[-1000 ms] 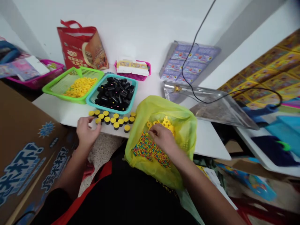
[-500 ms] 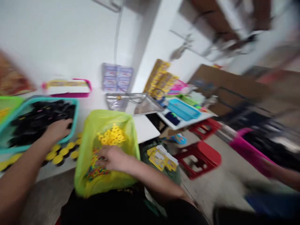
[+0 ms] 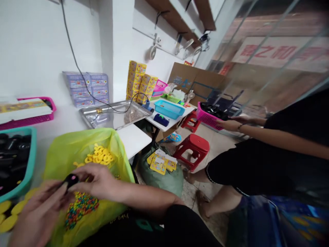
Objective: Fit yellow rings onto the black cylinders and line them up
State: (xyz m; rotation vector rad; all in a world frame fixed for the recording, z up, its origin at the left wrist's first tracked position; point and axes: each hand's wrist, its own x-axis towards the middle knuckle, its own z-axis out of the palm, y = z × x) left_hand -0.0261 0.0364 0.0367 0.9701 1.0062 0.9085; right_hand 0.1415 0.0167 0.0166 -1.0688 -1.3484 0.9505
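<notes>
Both hands meet over the near left side of a box lined with a yellow-green bag. In the fingers of my left hand is a small black plastic piece with a pink dot. The closed fingertips of my right hand grip its other end; whether they also hold something tiny is hidden. Inside the lined box, yellow ring-shaped parts lie at the back and small multicoloured beads at the front. A teal basket of black parts stands on the left.
Yellow round-topped pieces lie at lower left. Behind the box are a metal tray with a cable across it and purple boxes. On the right, a person holds a pink basket near a red stool.
My left hand has left the teal basket and now holds the black piece. My right hand has risen from the beads to meet it. The view has turned right; the other person shows more fully.
</notes>
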